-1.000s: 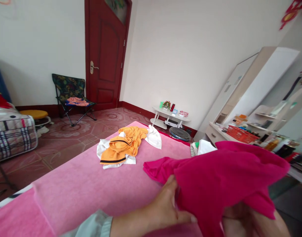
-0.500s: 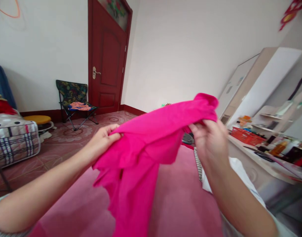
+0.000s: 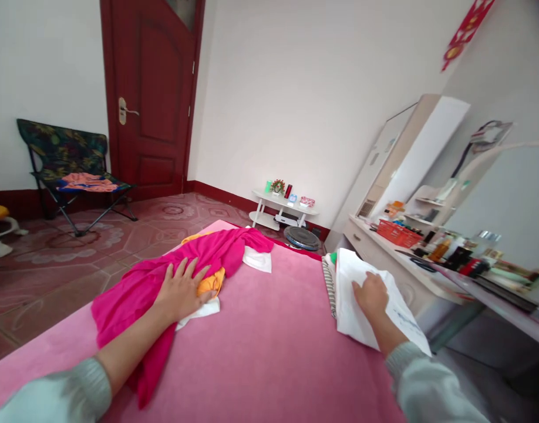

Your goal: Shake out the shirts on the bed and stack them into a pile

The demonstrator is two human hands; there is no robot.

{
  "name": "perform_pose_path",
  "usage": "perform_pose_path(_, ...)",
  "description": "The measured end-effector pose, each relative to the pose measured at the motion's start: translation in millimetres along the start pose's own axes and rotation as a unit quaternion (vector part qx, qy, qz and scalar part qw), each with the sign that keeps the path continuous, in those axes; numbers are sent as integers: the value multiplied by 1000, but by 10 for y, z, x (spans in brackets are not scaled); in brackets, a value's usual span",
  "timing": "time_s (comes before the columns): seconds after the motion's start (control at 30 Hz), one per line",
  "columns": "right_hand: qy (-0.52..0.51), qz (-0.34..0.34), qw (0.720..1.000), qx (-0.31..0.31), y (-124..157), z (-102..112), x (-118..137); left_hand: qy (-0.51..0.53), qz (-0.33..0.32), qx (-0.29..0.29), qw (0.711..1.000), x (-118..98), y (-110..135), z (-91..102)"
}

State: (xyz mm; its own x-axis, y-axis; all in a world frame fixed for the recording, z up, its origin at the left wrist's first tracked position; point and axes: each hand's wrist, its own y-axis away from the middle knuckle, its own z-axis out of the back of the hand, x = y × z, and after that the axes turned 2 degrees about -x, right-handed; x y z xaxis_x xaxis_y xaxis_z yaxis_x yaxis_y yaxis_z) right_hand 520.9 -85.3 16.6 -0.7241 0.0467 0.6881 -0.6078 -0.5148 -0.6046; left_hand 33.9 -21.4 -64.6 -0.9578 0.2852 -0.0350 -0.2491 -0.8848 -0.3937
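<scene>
Two hands rest on a bed with a pink blanket [image 3: 269, 335]. At the middle left of the frame, the left hand [image 3: 181, 289] lies flat with its fingers spread wide, pressing on a bright pink cloth [image 3: 128, 291]. That cloth lies in a long heap on the left side of the blanket, over an orange cloth [image 3: 211, 283] and a small white cloth [image 3: 257, 259]. At the middle right, the right hand [image 3: 370, 294] sits on a big white cloth [image 3: 353, 320] at the bed's edge, fingers curled down; I cannot tell if it grips a fold. A striped cloth [image 3: 329, 285] peeks out beside it. A folding chair [image 3: 67, 155] stands at the far left by a red door [image 3: 152, 100]
</scene>
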Motion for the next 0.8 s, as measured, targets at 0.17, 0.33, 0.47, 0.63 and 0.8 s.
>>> perform_pose_path(0.17, 130, -77, 988, 5, -96, 549, -647, 6, 5, -12, 1000, 65, -64, -30)
perform_pose_path(0.33, 203, -123, 967, 89, -208, 614, -890, 2, -7, -27, 1000, 108, -61, -148)
perform_pose_path(0.47, 216, -115, 967, 70, -234, 621, -652, -5, -14, -26, 1000, 137, -69, -199)
perform_pose_path(0.63, 52, 63, 996, 21, 185, 561, 501, 19, -21, -53, 998, 170, -71, -180)
perform_pose_path(0.8, -65, 283, 918, 271, 1640, 541, 1609, 175, -12, -112, 978, 144, -10, 100)
